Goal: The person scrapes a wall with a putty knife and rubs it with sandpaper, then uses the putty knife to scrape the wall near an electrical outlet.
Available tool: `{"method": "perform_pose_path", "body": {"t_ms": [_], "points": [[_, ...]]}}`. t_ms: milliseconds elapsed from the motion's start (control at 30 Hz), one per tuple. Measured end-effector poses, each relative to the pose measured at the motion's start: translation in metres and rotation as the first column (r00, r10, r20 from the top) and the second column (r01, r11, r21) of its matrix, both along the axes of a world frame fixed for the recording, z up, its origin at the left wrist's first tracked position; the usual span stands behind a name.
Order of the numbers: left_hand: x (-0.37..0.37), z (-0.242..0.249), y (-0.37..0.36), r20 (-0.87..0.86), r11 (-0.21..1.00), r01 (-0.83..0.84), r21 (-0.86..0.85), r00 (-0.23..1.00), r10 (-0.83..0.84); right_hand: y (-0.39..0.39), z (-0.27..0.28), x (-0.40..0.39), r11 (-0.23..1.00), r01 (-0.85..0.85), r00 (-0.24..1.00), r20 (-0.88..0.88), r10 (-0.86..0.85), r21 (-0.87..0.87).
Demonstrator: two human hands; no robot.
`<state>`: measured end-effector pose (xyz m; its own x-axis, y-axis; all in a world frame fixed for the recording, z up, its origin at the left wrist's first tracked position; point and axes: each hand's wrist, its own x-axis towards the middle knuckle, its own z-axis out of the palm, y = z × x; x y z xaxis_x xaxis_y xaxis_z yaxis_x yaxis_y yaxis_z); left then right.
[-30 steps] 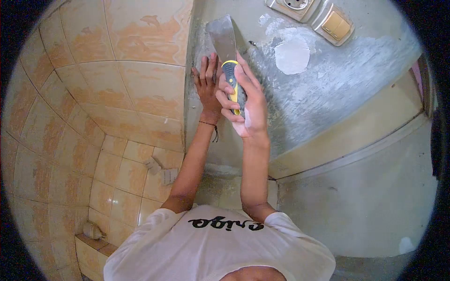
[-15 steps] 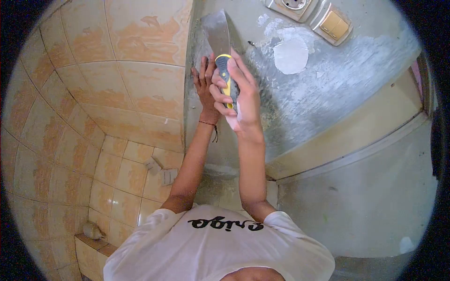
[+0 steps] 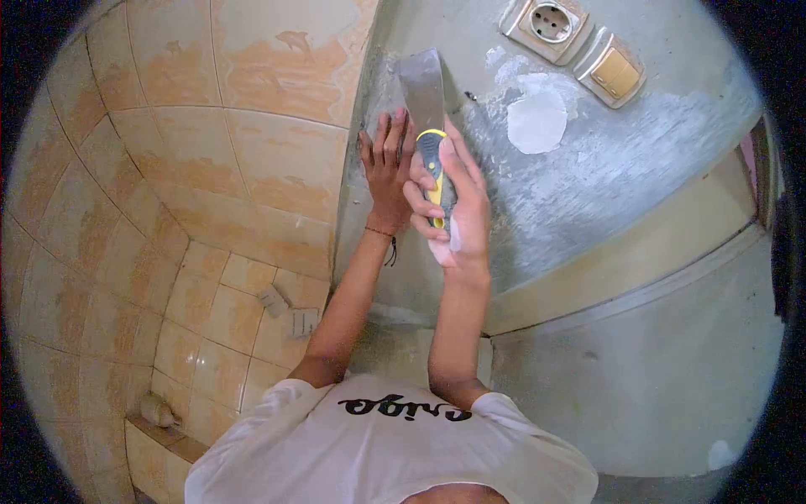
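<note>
A home bathroom under repair — glazed tiles, bare plaster wall, socket.

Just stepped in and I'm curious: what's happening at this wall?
A person in a white T-shirt is working a grey plastered wall beside the tiled wall. The right hand grips a putty knife by its yellow and blue handle, blade up against the plaster. The left hand lies flat on the wall next to it. A round white filler patch sits below a socket and a light switch.
</note>
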<state>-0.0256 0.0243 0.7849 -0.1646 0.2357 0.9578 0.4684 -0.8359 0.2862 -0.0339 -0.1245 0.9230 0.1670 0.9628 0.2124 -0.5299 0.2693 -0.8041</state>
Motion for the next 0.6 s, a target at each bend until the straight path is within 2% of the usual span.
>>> {"method": "perform_pose_path", "body": {"t_ms": [267,400,433,467,500,600], "points": [[0.0,0.005,-0.004,-0.036,0.998,-0.056,-0.036,0.998,0.054,-0.009,0.012,-0.004,0.998,0.051,0.999,0.022,-0.05,-0.027],[-0.011,0.021,-0.015,0.0,1.0,-0.027,0.0,1.0,0.027,0.001,0.012,-0.007,0.998,0.06,0.99,0.126,-0.06,0.002],[-0.027,0.044,-0.032,-0.071,0.901,0.13,-0.415,0.982,-0.175,0.008,0.011,-0.008,0.997,0.073,0.987,0.144,-0.072,-0.001],[-0.034,0.056,-0.042,-0.053,0.616,0.212,-0.759,0.922,-0.383,0.012,0.01,-0.011,0.997,0.078,0.987,0.142,-0.077,-0.003],[-0.032,0.053,-0.042,-0.053,0.613,0.213,-0.761,0.921,-0.387,0.014,0.009,-0.013,0.996,0.087,0.982,0.165,-0.088,0.017],[-0.021,0.029,-0.031,-0.119,0.876,0.123,-0.466,0.973,-0.2,0.004,0.009,-0.014,0.995,0.099,0.981,0.163,-0.102,0.029]]}}
